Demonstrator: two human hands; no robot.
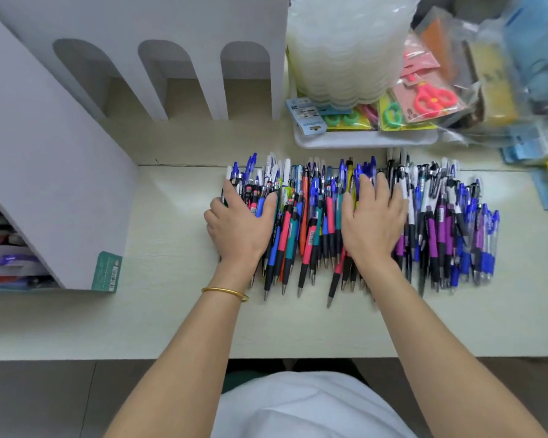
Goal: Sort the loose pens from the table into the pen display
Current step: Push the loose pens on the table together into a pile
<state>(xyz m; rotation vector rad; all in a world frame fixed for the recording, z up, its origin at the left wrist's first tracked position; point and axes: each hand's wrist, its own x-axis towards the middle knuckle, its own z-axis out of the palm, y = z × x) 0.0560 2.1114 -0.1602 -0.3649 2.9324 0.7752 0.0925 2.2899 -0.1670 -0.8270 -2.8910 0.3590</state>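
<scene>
Loose pens [314,222] lie heaped on the surface [171,311], near the white pen display [171,20] with its arched slots. The right hand [374,222] presses flat on them, fingers spread. The left hand [241,226] rests at the heap's left edge, outer fingers bent; I cannot tell whether it grips anything. A white tray [361,142] holds packaged scissors [431,98] and stacked translucent tubs [345,49].

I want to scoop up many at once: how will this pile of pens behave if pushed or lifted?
The pens are smooth round barrels lying loose, so they'll likely roll and slip apart. Their rubber grips probably help holding.
</scene>
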